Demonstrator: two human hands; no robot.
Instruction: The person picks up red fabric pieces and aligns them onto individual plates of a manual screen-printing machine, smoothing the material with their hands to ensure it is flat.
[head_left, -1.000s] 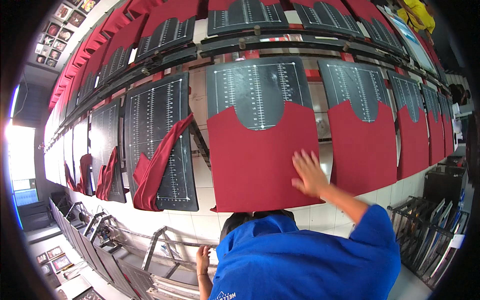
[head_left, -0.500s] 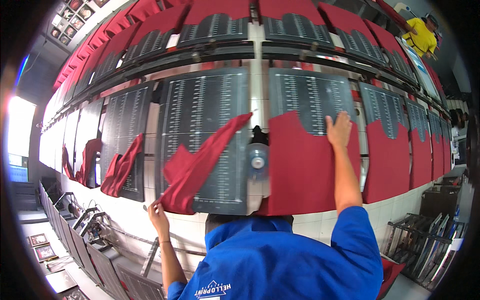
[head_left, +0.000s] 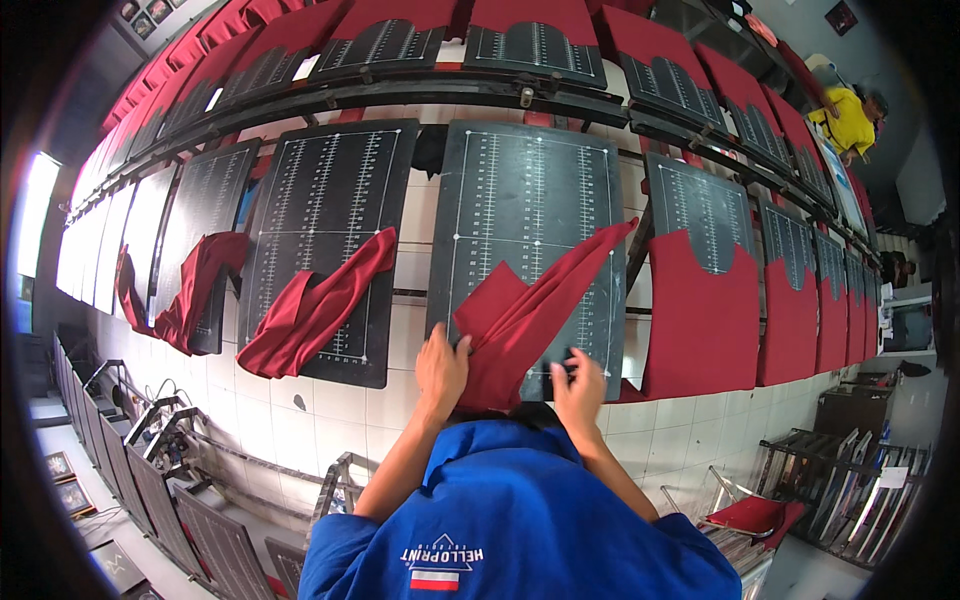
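Right in front of me is a dark board (head_left: 500, 190) with white ruler marks. A crumpled red cut fabric piece (head_left: 530, 320) lies slantwise over its lower half, one narrow end stretching to the upper right. At the left edge of this fabric is my left hand (head_left: 442, 375), thumb and fingers apart, the thumb against or very close to the cloth. My right hand (head_left: 580, 390) hovers over the board's lower right corner, slightly blurred, its fingers loosely bent and spread with nothing in them.
To the right, red fabric (head_left: 703, 320) lies flat on the neighbouring board, its curved cutout upward. Another crumpled red piece (head_left: 320, 310) rests on the board to the left. A dark rail (head_left: 400, 97) runs behind. Racked frames (head_left: 850, 490) stand at lower right; a person in yellow (head_left: 845, 120) is farther off.
I have shifted left, so the board with the crumpled fabric is now before me. My right hand has left the flat red fabric; my left hand has moved up along the crumpled piece's edge.
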